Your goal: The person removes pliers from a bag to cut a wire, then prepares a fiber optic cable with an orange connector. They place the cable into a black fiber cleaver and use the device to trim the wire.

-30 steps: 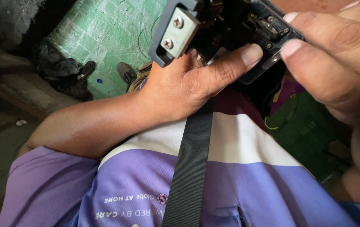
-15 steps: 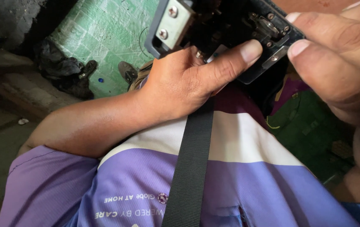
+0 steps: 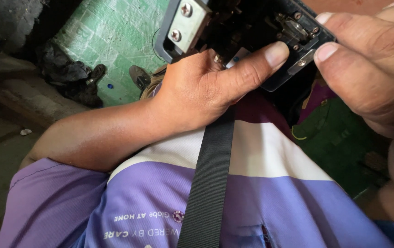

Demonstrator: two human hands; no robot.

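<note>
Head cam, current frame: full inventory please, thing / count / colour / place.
black device: 1, black housing with small metal parts and screws, top centre, held between both hands.
metal plate: 1, silver with two screws, on the device's left end.
strap: 1, black webbing, running down the chest from under the left hand.
shirt: 1, purple with white and maroon bands, lower frame.
green surface: 1, worn green, upper left behind the arm.
dark cloth heap: 1, black, on the ledge at left.
shoe: 1, dark, on the green surface.
green wire: 1, yellow-green, right of centre.
left hand: 1, thumb pressed on the device's underside.
right hand: 1, fingertips at the device's right edge.
</note>
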